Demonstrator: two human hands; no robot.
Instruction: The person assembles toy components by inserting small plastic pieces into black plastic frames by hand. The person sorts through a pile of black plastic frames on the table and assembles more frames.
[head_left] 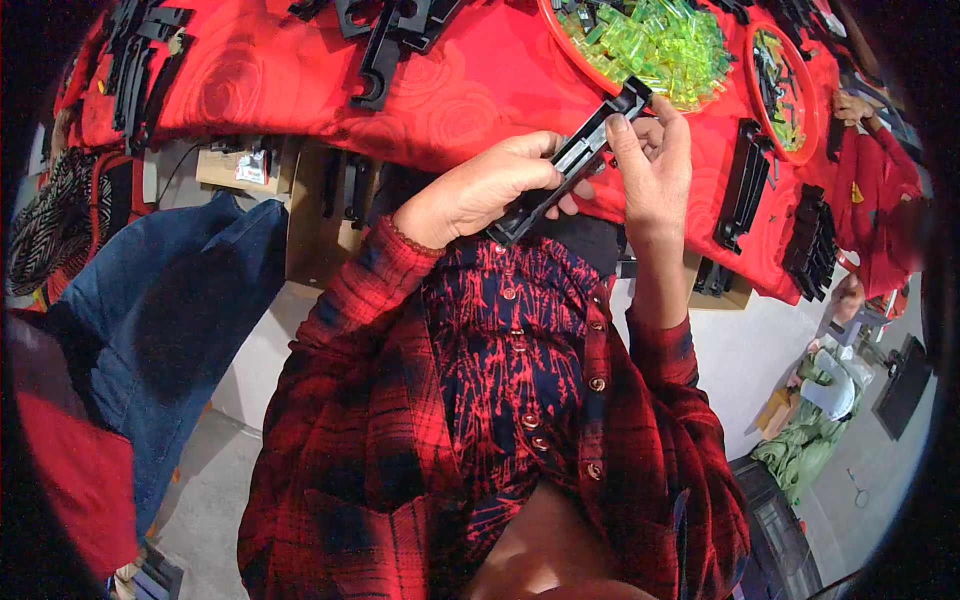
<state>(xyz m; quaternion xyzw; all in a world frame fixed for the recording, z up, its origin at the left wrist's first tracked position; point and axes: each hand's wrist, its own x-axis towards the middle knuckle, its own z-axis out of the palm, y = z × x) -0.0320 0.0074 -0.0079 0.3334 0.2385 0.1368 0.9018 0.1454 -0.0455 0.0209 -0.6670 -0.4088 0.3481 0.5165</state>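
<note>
A long black plastic housing (575, 158) is held at a slant just past the red table's near edge, its channelled side facing up. My left hand (490, 185) is closed round its lower part, thumb on top. Near the upper end, my right hand (652, 165) pinches it, with the thumb on the edge and the fingers behind. Beyond my right hand stands a round red basin (562, 52) of small translucent yellow-green pieces (650, 45). Whether a small piece is between my right fingertips is hidden.
Black plastic parts (375, 65) lie on the red tablecloth (260, 85), with stacks at far left and right (742, 185). A second red tray (812, 115) holds small mixed pieces. Jeans-clad legs (190, 320) are at left; a person in red (870, 190) works at right.
</note>
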